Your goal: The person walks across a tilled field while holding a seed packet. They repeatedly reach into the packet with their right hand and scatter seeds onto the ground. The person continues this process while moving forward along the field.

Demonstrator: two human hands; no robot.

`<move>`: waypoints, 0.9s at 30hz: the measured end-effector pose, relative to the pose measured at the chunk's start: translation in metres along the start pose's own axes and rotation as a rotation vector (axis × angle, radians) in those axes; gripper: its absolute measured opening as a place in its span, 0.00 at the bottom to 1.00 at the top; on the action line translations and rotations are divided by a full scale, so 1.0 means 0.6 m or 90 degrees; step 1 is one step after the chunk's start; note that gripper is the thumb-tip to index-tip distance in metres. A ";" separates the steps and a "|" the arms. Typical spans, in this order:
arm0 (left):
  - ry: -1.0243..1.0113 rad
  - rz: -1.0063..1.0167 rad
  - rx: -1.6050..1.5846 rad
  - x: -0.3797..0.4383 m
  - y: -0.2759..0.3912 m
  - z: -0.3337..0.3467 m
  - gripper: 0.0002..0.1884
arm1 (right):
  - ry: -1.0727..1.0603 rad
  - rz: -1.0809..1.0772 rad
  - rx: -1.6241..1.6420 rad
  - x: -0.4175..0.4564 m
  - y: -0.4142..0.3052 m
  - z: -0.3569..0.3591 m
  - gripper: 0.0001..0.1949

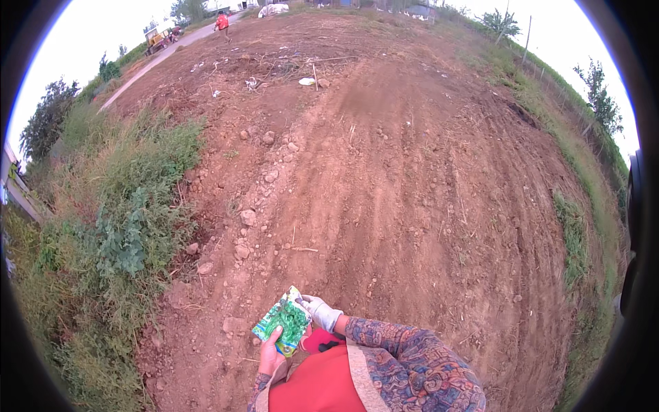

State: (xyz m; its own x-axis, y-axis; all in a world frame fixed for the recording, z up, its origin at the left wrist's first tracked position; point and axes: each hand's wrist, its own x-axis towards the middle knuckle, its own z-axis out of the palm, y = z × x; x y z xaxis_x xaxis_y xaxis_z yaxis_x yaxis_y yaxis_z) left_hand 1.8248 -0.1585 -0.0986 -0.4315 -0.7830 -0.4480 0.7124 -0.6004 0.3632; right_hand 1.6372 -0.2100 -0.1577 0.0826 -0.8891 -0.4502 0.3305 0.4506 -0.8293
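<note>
A flat packet (pixel 286 320) printed with green leaves is held in front of my waist, tilted, over brown tilled soil (pixel 360 221). It looks like a seed packet. My left hand (pixel 271 350), bare, grips its lower edge with the thumb lying across the printed face. At the upper right corner my right hand (pixel 320 311), in a pale work glove with darker fingertips, pinches the packet. Whether the packet is torn open cannot be made out. Below the hands are my red apron (pixel 316 383) and patterned sleeves, with a pink shoe (pixel 319 340) partly hidden behind the packet.
Stones and clods (pixel 248 217) run along the left side of the soil beside tall weeds (pixel 128 232). A stick (pixel 315 77) and white litter (pixel 307 81) lie farther ahead. A person in red (pixel 222 23) is far off near a road (pixel 154 62). A grassy strip (pixel 571 237) borders the right.
</note>
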 end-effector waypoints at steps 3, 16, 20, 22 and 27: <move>0.013 0.046 0.044 0.039 0.043 -0.020 0.19 | -0.024 0.013 0.073 0.053 0.005 0.029 0.19; 0.061 0.071 -0.016 0.072 0.275 -0.067 0.20 | -0.110 -0.072 -0.102 0.223 -0.045 0.227 0.18; 0.008 0.014 -0.065 0.115 0.300 -0.057 0.21 | 0.001 -0.179 -0.125 0.193 -0.112 0.246 0.20; -0.021 -0.011 -0.062 0.152 0.310 -0.068 0.21 | -0.011 -0.233 -0.149 0.166 -0.163 0.242 0.23; -0.116 -0.158 -0.026 0.208 0.372 0.004 0.21 | -0.005 -0.379 -0.499 0.162 -0.229 0.223 0.19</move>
State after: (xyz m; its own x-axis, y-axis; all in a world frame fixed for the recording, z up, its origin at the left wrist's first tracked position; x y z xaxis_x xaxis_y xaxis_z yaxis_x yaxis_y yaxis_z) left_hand 1.9289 -0.3906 -0.0712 -0.6847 -0.6319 -0.3631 0.5929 -0.7727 0.2266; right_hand 1.7258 -0.3689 -0.0432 0.1120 -0.9874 0.1120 -0.3969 -0.1478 -0.9059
